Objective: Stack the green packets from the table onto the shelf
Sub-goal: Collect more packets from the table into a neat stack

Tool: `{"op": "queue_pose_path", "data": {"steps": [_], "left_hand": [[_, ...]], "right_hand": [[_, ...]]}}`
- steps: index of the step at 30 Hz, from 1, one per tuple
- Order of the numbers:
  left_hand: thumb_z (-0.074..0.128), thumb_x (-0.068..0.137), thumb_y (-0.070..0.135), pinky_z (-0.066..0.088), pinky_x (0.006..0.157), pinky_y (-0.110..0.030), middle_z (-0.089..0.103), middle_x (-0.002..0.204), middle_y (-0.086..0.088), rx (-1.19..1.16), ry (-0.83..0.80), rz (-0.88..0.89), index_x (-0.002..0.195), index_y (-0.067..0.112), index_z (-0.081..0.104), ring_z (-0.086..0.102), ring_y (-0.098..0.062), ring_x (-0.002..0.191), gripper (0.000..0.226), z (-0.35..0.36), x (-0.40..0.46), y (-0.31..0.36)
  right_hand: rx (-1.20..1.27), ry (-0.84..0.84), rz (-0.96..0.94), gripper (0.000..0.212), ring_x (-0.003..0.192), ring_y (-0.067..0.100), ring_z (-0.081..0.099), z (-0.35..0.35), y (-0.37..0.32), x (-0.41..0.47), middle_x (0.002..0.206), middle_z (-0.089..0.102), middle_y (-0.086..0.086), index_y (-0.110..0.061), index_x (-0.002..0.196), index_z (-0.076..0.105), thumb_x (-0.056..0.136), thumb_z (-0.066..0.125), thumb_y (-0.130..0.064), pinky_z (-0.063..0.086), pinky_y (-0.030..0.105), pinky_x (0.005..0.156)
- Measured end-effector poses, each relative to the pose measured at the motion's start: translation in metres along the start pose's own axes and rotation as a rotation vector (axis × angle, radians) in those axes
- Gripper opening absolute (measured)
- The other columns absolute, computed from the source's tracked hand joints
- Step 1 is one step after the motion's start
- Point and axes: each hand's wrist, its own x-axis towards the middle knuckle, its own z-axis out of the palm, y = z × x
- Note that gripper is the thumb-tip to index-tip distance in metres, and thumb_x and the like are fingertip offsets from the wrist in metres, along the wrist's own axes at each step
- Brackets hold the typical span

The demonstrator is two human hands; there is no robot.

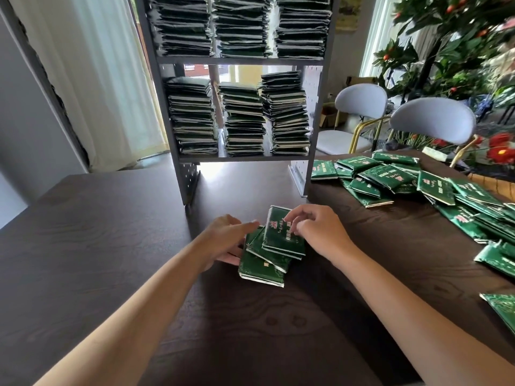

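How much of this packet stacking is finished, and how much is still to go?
Well along, it seems. The shelf already holds six tall stacks, three on each level. In hand now: a small bundle of green packets on the table, with the left hand against its side and the right hand with fingers on the top one. Still left: the loose pile of packets spread along the table's right side.
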Motion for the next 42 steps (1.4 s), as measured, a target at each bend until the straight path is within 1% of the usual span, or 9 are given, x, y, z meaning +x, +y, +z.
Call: {"op": "queue_pose_path", "data": {"steps": [5, 8, 10, 18, 23, 28, 31, 37, 42], "left_hand": [[0.078, 0.088, 0.021, 0.056, 0.064, -0.027, 0.073, 0.107, -0.005, -0.044, 0.016, 0.085, 0.130, 0.021, 0.053, 0.073, -0.016, 0.090, 0.048, 0.001, 0.002, -0.012], [0.078, 0.087, 0.017, 0.054, 0.073, -0.032, 0.071, 0.114, -0.006, -0.125, 0.009, 0.104, 0.133, 0.025, 0.054, 0.072, -0.020, 0.096, 0.052, 0.002, 0.003, -0.017], [0.078, 0.086, 0.009, 0.055, 0.064, -0.027, 0.069, 0.116, -0.010, -0.205, -0.018, 0.113, 0.135, 0.025, 0.052, 0.073, -0.020, 0.091, 0.058, 0.006, 0.004, -0.017], [0.073, 0.083, -0.009, 0.059, 0.088, -0.037, 0.064, 0.116, 0.000, -0.148, 0.093, 0.458, 0.130, 0.032, 0.051, 0.066, -0.017, 0.108, 0.066, 0.032, 0.004, 0.005], [0.061, 0.080, -0.014, 0.053, 0.076, -0.018, 0.064, 0.109, 0.006, -0.129, 0.098, 0.498, 0.122, 0.027, 0.047, 0.064, 0.000, 0.094, 0.060, 0.059, 0.001, -0.003], [0.054, 0.065, 0.000, 0.056, 0.078, -0.028, 0.068, 0.104, 0.001, -0.225, 0.117, 0.531, 0.120, 0.035, 0.044, 0.068, -0.007, 0.092, 0.066, 0.069, 0.001, -0.005], [0.056, 0.074, -0.007, 0.054, 0.071, -0.022, 0.065, 0.097, 0.005, -0.189, 0.094, 0.569, 0.118, 0.030, 0.043, 0.066, -0.001, 0.083, 0.060, 0.071, 0.003, 0.002], [0.058, 0.088, -0.012, 0.060, 0.070, -0.030, 0.067, 0.107, -0.012, -0.271, 0.030, 0.405, 0.127, 0.019, 0.045, 0.072, -0.012, 0.085, 0.051, 0.078, 0.009, 0.006], [0.071, 0.087, 0.000, 0.061, 0.087, -0.049, 0.069, 0.115, -0.010, -0.310, 0.006, 0.281, 0.126, 0.024, 0.048, 0.074, -0.026, 0.096, 0.052, 0.093, 0.024, 0.015]], "right_hand": [[0.063, 0.033, 0.061, 0.024, 0.086, 0.016, 0.066, 0.016, 0.004, 0.016, 0.094, 0.066, -0.002, -0.031, 0.098, 0.068, 0.082, 0.066, -0.013, 0.056, 0.038, 0.086], [0.127, 0.084, 0.126, 0.043, 0.107, 0.020, 0.061, 0.021, 0.008, 0.017, 0.125, 0.053, 0.001, -0.034, 0.124, 0.055, 0.086, 0.069, -0.019, 0.053, 0.042, 0.096], [0.193, 0.081, 0.146, 0.050, 0.111, 0.018, 0.059, 0.023, 0.008, 0.016, 0.130, 0.051, 0.000, -0.033, 0.133, 0.050, 0.089, 0.067, -0.015, 0.052, 0.039, 0.095], [0.641, 0.142, 0.012, 0.056, 0.092, -0.001, 0.067, 0.019, 0.000, 0.007, 0.114, 0.068, 0.000, -0.028, 0.134, 0.048, 0.091, 0.053, 0.008, 0.049, 0.013, 0.069], [0.596, 0.159, -0.092, 0.058, 0.092, 0.000, 0.067, 0.014, 0.003, -0.001, 0.111, 0.067, 0.001, -0.024, 0.125, 0.055, 0.086, 0.046, 0.018, 0.050, 0.013, 0.068], [0.656, 0.151, -0.180, 0.063, 0.080, -0.009, 0.062, 0.008, -0.003, -0.010, 0.112, 0.060, 0.008, -0.011, 0.131, 0.054, 0.083, 0.040, 0.026, 0.051, 0.013, 0.064], [0.634, 0.154, -0.194, 0.064, 0.093, 0.000, 0.063, 0.006, -0.006, -0.011, 0.116, 0.060, 0.007, -0.024, 0.123, 0.058, 0.082, 0.043, 0.023, 0.052, 0.016, 0.071], [0.534, 0.169, -0.010, 0.048, 0.095, 0.022, 0.067, -0.007, 0.000, -0.004, 0.108, 0.065, 0.005, -0.026, 0.115, 0.059, 0.085, 0.047, 0.010, 0.057, 0.035, 0.069], [0.256, 0.299, 0.057, 0.038, 0.082, 0.009, 0.054, -0.039, 0.015, 0.028, 0.107, 0.056, -0.001, -0.021, 0.127, 0.052, 0.093, 0.051, -0.003, 0.040, 0.024, 0.063]]}}
